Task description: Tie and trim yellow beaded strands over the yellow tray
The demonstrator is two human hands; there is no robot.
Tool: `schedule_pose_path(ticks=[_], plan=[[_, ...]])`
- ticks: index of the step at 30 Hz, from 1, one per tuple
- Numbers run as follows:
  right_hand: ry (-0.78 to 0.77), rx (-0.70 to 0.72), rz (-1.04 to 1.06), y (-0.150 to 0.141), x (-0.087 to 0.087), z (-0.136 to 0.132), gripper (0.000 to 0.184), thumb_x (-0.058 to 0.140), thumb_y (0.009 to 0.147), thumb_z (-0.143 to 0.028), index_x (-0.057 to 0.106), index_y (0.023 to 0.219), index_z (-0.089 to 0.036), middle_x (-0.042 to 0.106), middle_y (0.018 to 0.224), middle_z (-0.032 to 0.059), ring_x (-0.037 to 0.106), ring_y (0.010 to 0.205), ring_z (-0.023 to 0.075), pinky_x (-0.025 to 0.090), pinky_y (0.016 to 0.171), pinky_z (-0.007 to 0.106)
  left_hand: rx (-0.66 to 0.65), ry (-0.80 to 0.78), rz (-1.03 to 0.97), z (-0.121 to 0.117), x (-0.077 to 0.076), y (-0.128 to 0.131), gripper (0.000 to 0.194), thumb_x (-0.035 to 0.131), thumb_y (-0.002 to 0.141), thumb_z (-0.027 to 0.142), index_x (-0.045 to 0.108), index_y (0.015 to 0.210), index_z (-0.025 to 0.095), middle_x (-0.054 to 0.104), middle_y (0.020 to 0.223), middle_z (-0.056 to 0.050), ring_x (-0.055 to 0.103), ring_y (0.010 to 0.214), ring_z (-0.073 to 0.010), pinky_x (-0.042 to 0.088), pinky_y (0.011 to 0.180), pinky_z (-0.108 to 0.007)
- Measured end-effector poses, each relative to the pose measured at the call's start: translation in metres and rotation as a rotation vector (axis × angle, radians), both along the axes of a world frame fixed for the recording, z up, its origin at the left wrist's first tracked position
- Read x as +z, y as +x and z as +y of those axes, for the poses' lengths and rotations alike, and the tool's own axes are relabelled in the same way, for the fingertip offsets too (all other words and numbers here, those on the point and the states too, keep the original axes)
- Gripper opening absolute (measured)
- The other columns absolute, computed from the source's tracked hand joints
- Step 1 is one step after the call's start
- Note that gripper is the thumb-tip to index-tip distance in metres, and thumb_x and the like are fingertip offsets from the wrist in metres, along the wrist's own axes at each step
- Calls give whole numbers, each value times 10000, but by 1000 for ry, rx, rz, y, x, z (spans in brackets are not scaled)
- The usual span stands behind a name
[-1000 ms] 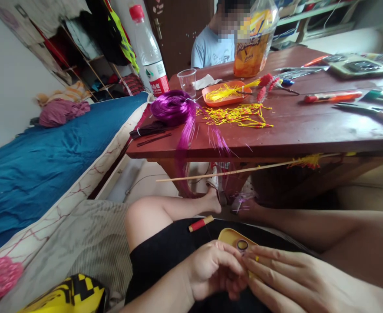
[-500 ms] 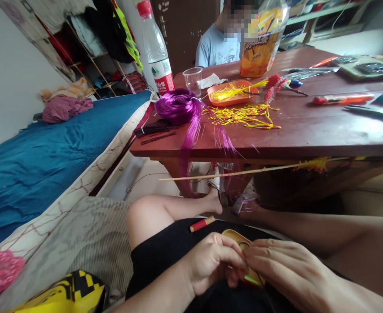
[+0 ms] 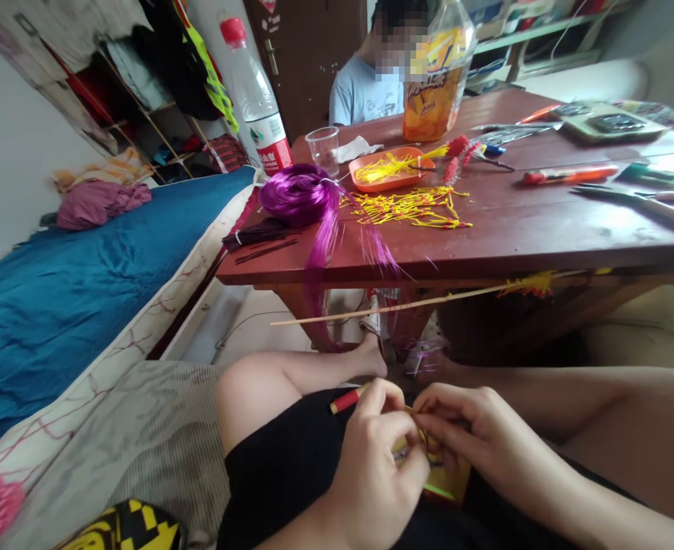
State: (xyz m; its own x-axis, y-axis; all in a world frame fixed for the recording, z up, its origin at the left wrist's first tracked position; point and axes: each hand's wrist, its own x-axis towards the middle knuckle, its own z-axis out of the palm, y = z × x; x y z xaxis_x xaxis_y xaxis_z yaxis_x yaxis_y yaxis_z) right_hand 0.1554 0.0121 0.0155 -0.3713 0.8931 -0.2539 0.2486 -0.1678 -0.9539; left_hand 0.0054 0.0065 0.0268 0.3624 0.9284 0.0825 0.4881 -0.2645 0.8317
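Over my lap, my left hand (image 3: 378, 458) and my right hand (image 3: 474, 431) meet with their fingertips pinched close together. Whatever lies between the fingertips is too small and too covered to name. Beneath them rests a small yellow tray (image 3: 456, 480), mostly hidden by the hands, with a bright yellow-green strip near its lower edge. A spool of red thread (image 3: 345, 400) lies on the black cloth over my thigh, just beyond my left hand and partly behind it.
Ahead stands a red-brown table (image 3: 497, 237) with a purple fibre bundle (image 3: 296, 195), yellow red-tipped strands (image 3: 409, 206), an orange tray (image 3: 365, 180), pliers (image 3: 629, 196) and bottles. A thin stick (image 3: 337, 315) juts out below its edge. Someone in a light blue shirt (image 3: 365, 92) sits opposite.
Both hands have risen away from my body, from low over the tray to a fingertip pinch near its far end. My left hand now partly covers the spool. The view has shifted slightly.
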Motion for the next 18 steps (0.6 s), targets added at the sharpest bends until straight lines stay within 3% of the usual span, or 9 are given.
schedule_pose_path(ticks=[3,6,11,13,14,16,18], plan=[[-122,-54,139,-2,-1,5,188,520,794,-340,503,703,-177,513,503,-58,487,383,81,362,382,177,-110,402,84,-3,-7,-2,179,456,685,-12,518,627,145,490,781,-53,469,726,-162,449,653,-287],[-203,-57,218,-4,-2,10,216,554,755,-370,473,691,-181,501,450,-74,446,328,66,334,334,158,-252,689,113,0,-12,-4,189,433,722,-28,537,677,124,573,815,-93,469,741,-178,471,656,-305],[-213,-32,160,-6,0,16,251,505,767,-421,467,689,-185,502,436,-61,447,311,80,312,312,165,-303,826,139,7,-10,-4,193,427,749,-21,559,707,113,598,709,-87,489,695,-178,471,615,-298],[-154,-36,99,-4,6,17,215,454,811,-389,476,734,-189,493,458,-60,462,338,92,343,339,182,-278,726,123,8,-7,-2,218,414,751,-24,562,704,130,599,694,-75,496,688,-174,464,621,-294],[-57,-32,20,-2,10,16,178,418,839,-345,483,779,-190,492,474,-58,474,359,101,359,362,192,-238,602,92,10,-4,-1,219,420,746,-17,558,683,141,598,693,-68,501,691,-173,457,629,-291],[305,58,-199,4,16,15,143,348,869,-221,484,850,-185,521,526,-35,505,417,120,393,422,221,-110,193,-10,13,1,2,190,462,719,18,542,614,155,584,671,-49,501,684,-166,433,626,-274],[795,238,-376,12,18,13,172,334,859,-125,498,862,-176,574,589,5,539,482,137,432,493,253,34,-307,-196,18,4,4,145,517,652,63,524,541,156,565,623,-26,485,634,-145,397,592,-244]])
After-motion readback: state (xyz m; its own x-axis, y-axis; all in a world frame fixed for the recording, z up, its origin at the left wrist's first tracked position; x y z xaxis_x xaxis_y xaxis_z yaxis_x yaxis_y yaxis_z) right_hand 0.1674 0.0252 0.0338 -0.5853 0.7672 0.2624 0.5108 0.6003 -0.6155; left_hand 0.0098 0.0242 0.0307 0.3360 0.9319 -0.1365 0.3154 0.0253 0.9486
